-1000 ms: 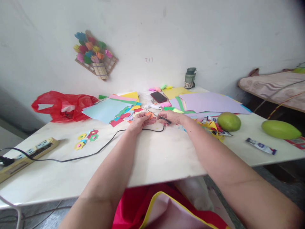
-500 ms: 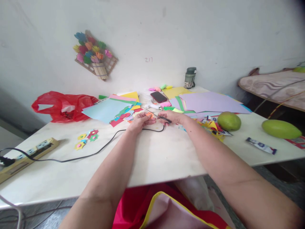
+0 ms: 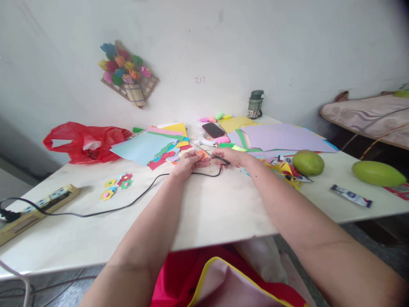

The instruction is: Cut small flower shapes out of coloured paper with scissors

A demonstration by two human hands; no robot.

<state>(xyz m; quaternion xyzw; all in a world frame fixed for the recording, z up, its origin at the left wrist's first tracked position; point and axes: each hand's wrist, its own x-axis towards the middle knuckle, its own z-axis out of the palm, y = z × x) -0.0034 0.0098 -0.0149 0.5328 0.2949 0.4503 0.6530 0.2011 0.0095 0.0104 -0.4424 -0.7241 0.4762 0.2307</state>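
Observation:
Between the fingertips of my left hand (image 3: 189, 164) is a small piece of orange paper (image 3: 202, 155). My right hand (image 3: 230, 157) grips a pair of scissors (image 3: 220, 160) by its dark handles. The blades point left and away, beside the orange paper; whether they touch it I cannot tell. Just beyond my hands lies a white glue gun (image 3: 205, 142), partly hidden. Left of my left hand are coloured paper scraps with wavy edges (image 3: 164, 153). Small paper flowers (image 3: 116, 186) in yellow, red and green lie farther left on the white table (image 3: 220, 221).
A black cord (image 3: 124, 208) runs across the table from a power strip (image 3: 41, 209). Behind are a red plastic bag (image 3: 86, 140), a phone (image 3: 213, 130), lilac paper sheets (image 3: 284, 135) and a green bottle (image 3: 255, 105). Two green fruits (image 3: 307, 163) and a tube (image 3: 350, 196) lie to the right.
Both hands stay almost in the same place. The orange paper shows slightly more between the left fingers, and the whole view has shifted a little.

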